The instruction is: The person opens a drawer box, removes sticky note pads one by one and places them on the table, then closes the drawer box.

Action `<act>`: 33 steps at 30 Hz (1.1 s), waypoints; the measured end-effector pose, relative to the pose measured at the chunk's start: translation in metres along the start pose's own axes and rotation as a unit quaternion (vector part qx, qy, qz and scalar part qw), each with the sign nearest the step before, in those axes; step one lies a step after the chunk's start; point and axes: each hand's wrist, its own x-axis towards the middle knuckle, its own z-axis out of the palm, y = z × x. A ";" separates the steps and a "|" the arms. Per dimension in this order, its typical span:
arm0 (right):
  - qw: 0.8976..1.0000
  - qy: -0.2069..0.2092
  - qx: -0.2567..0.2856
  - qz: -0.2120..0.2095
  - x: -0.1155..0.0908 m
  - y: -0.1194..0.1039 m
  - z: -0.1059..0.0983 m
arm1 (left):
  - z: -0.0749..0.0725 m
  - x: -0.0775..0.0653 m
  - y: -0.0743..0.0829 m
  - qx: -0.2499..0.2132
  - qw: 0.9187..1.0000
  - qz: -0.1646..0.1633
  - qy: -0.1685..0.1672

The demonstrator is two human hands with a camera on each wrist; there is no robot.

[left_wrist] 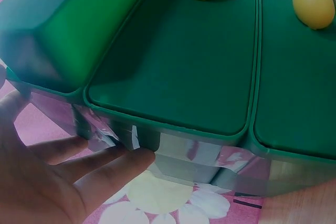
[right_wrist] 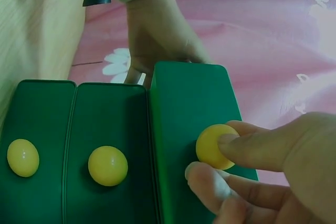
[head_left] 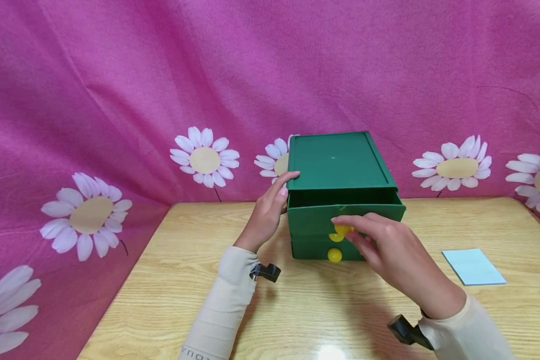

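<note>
A green drawer chest [head_left: 337,162] with round yellow knobs stands on the table. Its top drawer [head_left: 310,219] is pulled partway out, while the two lower drawers are flush. My right hand [head_left: 393,252] pinches the top drawer's knob [right_wrist: 209,148] between thumb and fingers. Below that one are the middle knob [right_wrist: 107,166] and the bottom knob [right_wrist: 23,158], both untouched. At the chest's left side, my left hand [head_left: 265,215] rests with its fingers extended along the wall and a fingertip by the top edge. What lies inside the drawer is hidden.
A light blue pad of paper [head_left: 474,267] lies on the wooden table [head_left: 171,280], right of the chest. Behind the table hangs a pink cloth [head_left: 252,75] with large white daisies. A black camera mount [head_left: 407,331] juts from the right wrist.
</note>
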 end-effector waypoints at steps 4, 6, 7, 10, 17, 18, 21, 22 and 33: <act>1.000 0.005 0.002 -0.001 0.001 0.003 0.001 | 0.000 -0.001 0.000 -0.009 1.000 -0.005 -0.005; 1.000 0.006 0.002 -0.002 0.002 0.004 0.002 | 0.000 -0.001 0.000 -0.012 1.000 -0.006 -0.007; 1.000 0.007 0.003 -0.002 0.003 0.005 0.002 | 0.000 -0.001 0.000 -0.014 1.000 -0.006 -0.008; 1.000 0.007 0.005 0.000 0.004 0.007 0.003 | 0.000 -0.001 0.000 -0.016 1.000 -0.006 -0.008; 1.000 0.004 0.009 0.014 0.006 0.008 0.006 | 0.000 -0.001 0.002 -0.024 1.000 -0.011 -0.011; 1.000 0.005 0.008 0.017 0.007 0.009 0.006 | 0.000 -0.001 0.002 -0.024 1.000 -0.012 -0.011; 1.000 0.005 0.004 0.023 0.009 0.010 0.008 | 0.000 -0.001 0.002 -0.021 1.000 -0.011 -0.009; 1.000 0.006 0.002 0.025 0.010 0.010 0.008 | 0.000 -0.001 0.002 -0.020 1.000 -0.010 -0.009; 0.998 -0.009 0.020 0.050 0.018 0.014 0.011 | -0.001 0.000 0.001 -0.017 1.000 -0.009 -0.009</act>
